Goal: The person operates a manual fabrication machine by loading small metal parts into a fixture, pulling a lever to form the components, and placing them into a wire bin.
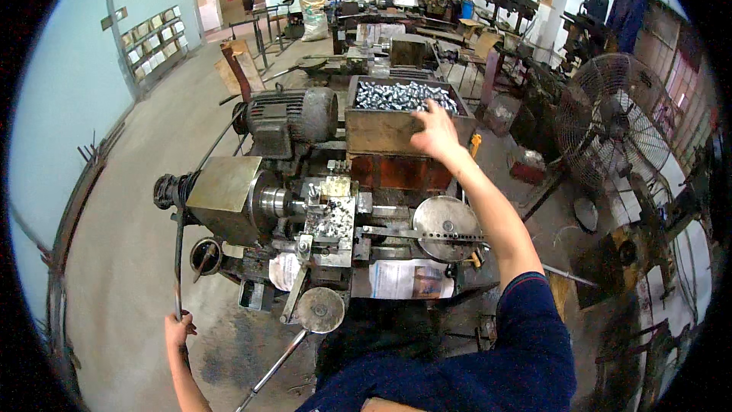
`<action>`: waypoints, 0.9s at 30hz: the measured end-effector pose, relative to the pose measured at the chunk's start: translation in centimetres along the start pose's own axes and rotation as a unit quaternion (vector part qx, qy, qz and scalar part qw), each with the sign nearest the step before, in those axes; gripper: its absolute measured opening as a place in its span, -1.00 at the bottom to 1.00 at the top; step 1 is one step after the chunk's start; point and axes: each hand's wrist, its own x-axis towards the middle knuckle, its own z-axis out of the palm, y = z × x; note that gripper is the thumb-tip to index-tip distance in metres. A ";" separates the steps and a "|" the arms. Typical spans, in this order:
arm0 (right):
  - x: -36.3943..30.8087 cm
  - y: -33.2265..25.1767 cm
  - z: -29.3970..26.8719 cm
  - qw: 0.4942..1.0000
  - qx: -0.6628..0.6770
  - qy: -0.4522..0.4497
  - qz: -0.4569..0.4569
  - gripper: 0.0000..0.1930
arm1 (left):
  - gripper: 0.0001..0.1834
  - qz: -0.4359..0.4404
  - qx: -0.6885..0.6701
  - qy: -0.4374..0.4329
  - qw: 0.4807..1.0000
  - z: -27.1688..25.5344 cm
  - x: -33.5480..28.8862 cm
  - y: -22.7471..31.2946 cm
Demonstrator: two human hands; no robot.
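Observation:
At the lower left, my left hand [180, 329] is closed round the lower end of a long dark lever [179, 275], which runs up beside the headstock of a small lathe [229, 192]. My right hand [438, 133] reaches forward over the near right side of a metal box [385, 131] heaped with small shiny metal pieces [396, 94]. Its thumb and fingers are apart, with the fingertips at the edge of the pile. No piece shows clearly between them. Chips lie scattered on the lathe's carriage [329, 217], between my two arms.
An electric motor [293, 116] sits behind the headstock. Two round discs, one at the right [447, 221] and one at the near end [320, 310], stand on the machine. Printed paper [400, 279] lies at its front. A large fan [614, 118] stands to the right, with more machines behind.

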 end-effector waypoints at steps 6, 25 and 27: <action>-15.3 3.3 -2.8 0.992 0.110 -0.047 0.035 -0.62 | -0.71 -0.042 0.019 -0.065 0.997 -1.7 0.6 -0.9; -67.1 5.2 -14.1 0.700 -0.076 -0.363 0.611 -0.72 | -0.48 -0.098 0.070 -0.120 0.985 1.4 0.9 4.2; -68.7 5.0 -13.4 0.714 -0.063 -0.390 0.578 -0.71 | -0.50 -0.069 0.059 -0.107 0.990 1.9 -0.3 4.6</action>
